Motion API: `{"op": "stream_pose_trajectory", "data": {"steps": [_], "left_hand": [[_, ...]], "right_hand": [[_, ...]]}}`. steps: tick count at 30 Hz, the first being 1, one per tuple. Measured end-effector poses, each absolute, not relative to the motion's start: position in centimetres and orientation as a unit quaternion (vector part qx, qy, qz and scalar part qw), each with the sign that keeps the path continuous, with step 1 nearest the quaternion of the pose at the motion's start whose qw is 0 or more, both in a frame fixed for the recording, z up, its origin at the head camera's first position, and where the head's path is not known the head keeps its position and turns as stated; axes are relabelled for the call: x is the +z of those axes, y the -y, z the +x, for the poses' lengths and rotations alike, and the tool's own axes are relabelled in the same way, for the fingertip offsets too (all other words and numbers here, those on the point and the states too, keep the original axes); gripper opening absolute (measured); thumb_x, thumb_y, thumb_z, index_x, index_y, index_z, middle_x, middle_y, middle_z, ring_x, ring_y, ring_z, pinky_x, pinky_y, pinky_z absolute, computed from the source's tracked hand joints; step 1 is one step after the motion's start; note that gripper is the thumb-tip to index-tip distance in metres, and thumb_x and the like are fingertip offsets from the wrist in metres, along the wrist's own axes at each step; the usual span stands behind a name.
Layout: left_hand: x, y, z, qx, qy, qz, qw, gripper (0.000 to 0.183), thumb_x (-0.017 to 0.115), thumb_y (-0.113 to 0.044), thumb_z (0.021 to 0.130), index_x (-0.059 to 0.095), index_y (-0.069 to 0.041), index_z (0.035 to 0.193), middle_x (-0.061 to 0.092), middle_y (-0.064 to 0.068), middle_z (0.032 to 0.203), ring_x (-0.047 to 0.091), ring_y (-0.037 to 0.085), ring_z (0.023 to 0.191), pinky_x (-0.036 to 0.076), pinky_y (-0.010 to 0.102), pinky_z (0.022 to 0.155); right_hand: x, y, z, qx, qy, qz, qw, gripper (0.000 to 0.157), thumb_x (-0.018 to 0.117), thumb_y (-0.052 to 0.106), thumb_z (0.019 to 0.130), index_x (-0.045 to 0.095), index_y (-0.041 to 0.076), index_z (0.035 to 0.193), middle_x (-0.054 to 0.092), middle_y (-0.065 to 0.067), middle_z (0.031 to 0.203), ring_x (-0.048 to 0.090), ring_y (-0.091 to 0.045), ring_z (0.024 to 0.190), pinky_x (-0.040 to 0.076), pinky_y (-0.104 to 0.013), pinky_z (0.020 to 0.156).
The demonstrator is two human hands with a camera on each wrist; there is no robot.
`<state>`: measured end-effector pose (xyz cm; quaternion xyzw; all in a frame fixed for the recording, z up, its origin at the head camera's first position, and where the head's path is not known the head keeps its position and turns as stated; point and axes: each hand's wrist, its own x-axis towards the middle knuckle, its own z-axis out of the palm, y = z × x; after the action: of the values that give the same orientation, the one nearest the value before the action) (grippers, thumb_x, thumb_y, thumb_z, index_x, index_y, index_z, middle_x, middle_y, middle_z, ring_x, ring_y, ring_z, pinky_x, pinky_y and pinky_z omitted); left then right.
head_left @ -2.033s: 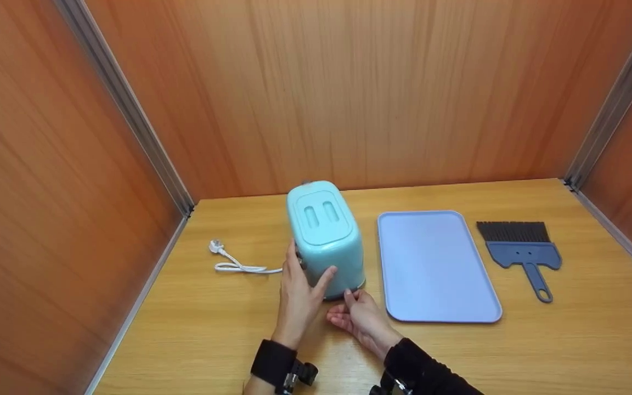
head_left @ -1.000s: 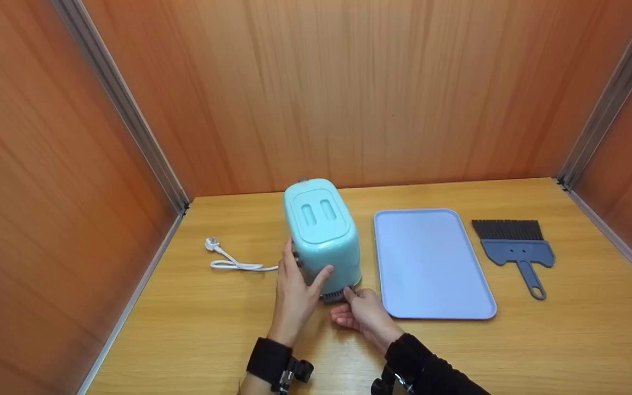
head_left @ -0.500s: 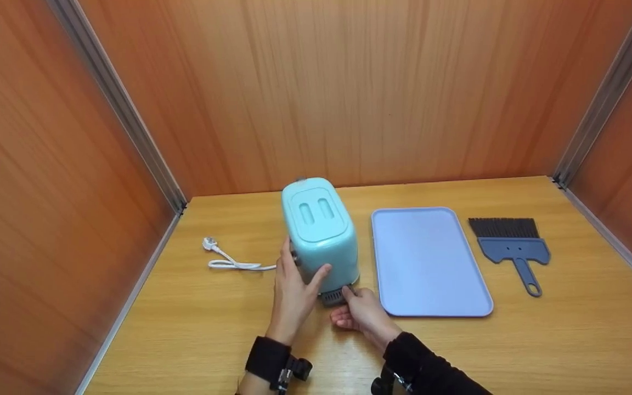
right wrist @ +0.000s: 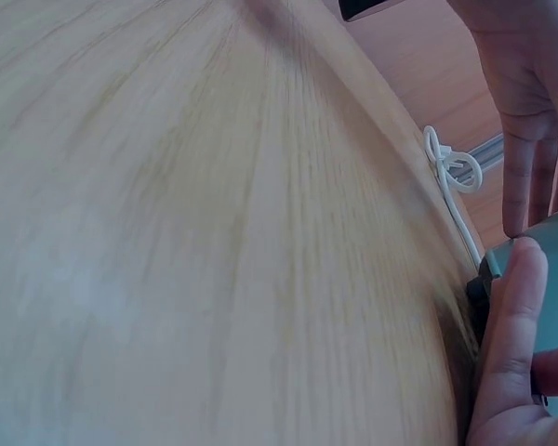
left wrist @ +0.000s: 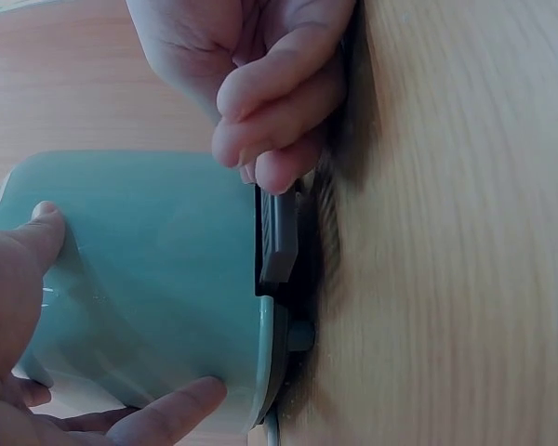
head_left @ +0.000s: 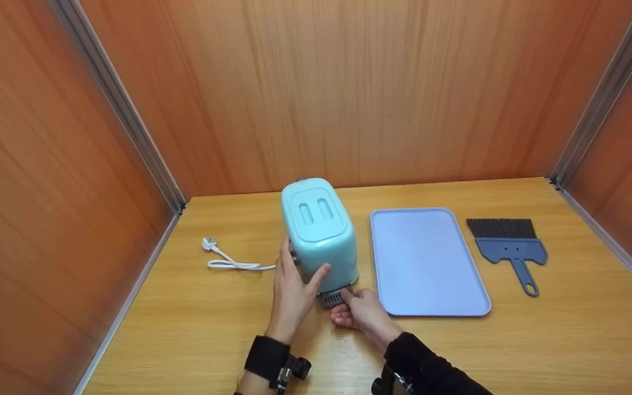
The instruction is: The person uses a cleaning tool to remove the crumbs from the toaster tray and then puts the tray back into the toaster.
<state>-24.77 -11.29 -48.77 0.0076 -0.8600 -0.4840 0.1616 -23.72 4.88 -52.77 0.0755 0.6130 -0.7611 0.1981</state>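
Note:
A mint-green toaster [head_left: 316, 219] stands upright on the wooden table, its lidded top facing up. My left hand [head_left: 293, 291] holds its near left corner, thumb on the near end and fingers along the left side. At the foot of that end, a grey crumb tray [head_left: 331, 298] with a slotted front sticks partway out of the toaster. My right hand [head_left: 368, 317] pinches the tray's right part between thumb and fingers. In the left wrist view, the crumb tray [left wrist: 281, 237] shows just above the tabletop. Its inner part is hidden inside the toaster.
A white cord with a plug [head_left: 210, 244] lies left of the toaster. To the right is a flat lavender tray [head_left: 431, 263], close to my right hand, and beyond it a blue-grey brush [head_left: 513, 249] with dark bristles. Wooden panels [head_left: 316, 99] enclose the back and sides.
The crumb tray has slid out of the toaster's base toward me, with my right hand pinching it. My left hand keeps its hold on the toaster. The head view has shifted slightly.

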Motion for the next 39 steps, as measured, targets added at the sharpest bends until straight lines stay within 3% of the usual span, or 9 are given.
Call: {"op": "stream_pose_trajectory", "data": {"steps": [39], "left_hand": [[-48.9, 11.3, -24.8, -0.491, 0.859, 0.011, 0.148, 0.104, 0.082, -0.045, 0.095, 0.017, -0.015, 0.171, 0.036, 0.023, 0.168, 0.041, 0.041, 0.156, 0.037, 0.061, 0.127]], "right_hand": [[-52.9, -6.7, -21.4, -0.773, -0.586, 0.060, 0.235, 0.031, 0.043, 0.015, 0.116, 0.046, -0.013, 0.128, 0.068, -0.008, 0.086, 0.070, -0.012, 0.072, 0.064, -0.023, 0.073]]}}
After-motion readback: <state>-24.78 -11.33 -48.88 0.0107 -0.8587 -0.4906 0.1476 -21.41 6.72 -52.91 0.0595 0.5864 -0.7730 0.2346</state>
